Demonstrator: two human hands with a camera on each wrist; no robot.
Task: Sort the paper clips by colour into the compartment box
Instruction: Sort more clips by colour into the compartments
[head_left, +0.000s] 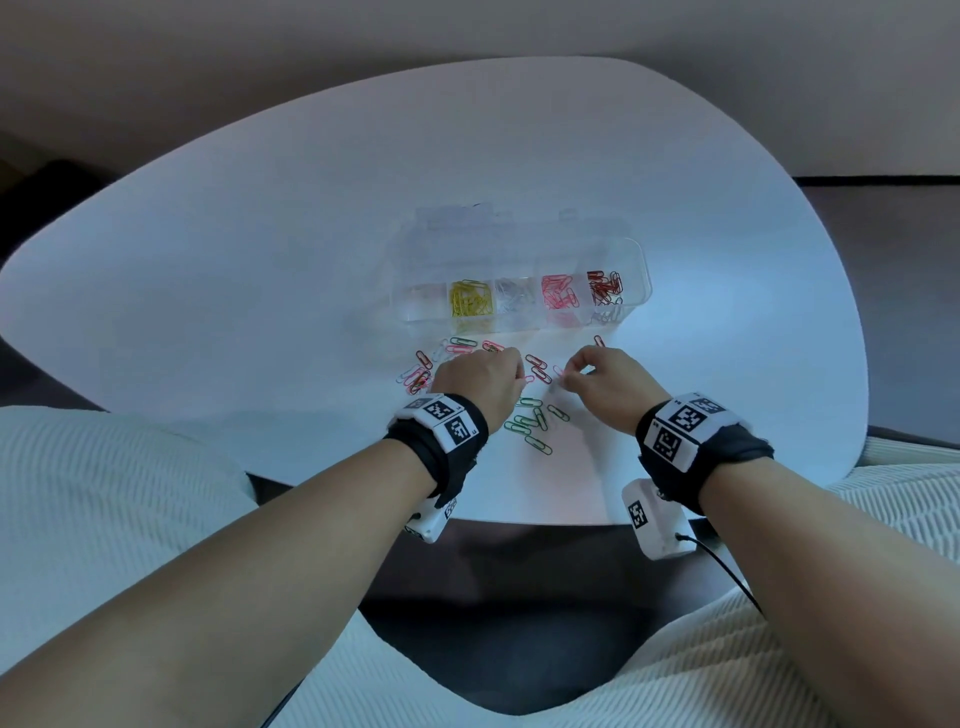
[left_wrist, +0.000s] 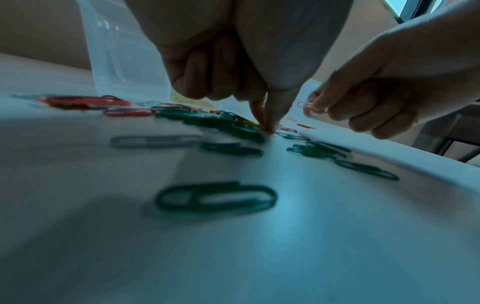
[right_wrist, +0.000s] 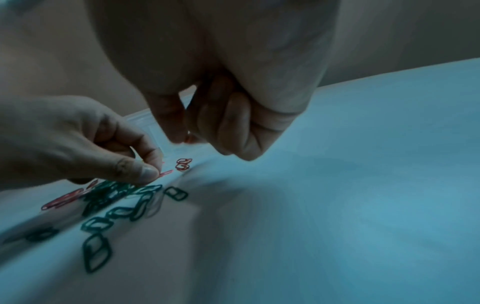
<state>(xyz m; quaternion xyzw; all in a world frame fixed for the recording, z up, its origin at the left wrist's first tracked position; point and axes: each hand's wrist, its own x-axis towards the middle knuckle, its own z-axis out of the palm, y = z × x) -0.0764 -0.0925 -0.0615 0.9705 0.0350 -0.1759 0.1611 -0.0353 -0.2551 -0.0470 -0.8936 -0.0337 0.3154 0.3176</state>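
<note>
Right hand (left_wrist: 363, 102) pinched a pink clip (left_wrist: 305, 106) above the bench (head_left: 260, 260), left hand (head_left: 480, 382) pinched down at a clip in the loose pile (head_left: 530, 421); best lift one clip cleanly, then drop pink into the compartment box (head_left: 631, 260) pink cell.

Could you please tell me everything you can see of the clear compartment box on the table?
The compartment box looks like clear plastic: long, shallow, with a row of compartments. It lies flat on the white table, beyond both hands, neither touching it. From the left, one compartment looks nearly empty, then come yellow clips, pale clips, pink clips and dark red clips. Its open, clear lid lies behind.
</note>
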